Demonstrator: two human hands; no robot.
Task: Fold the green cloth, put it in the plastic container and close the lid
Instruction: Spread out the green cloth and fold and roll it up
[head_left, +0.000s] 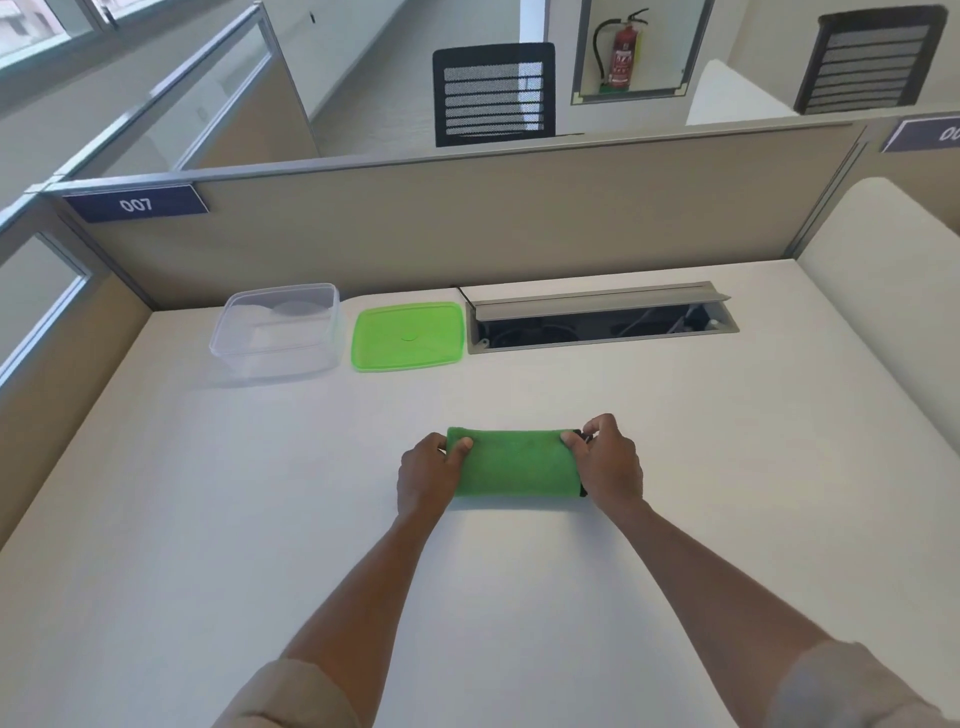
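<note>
Left hand (429, 474) pinches the left end of the green cloth (516, 461); right hand (605, 463) grips the right end, thumbs on top. Cloth lies folded into a narrow band on the white desk (260, 493), a dark edge, possibly a tag, at its right. Plastic container (278, 332) stands open at the desk's far side, green lid (408, 336) flat just beside it, right.
</note>
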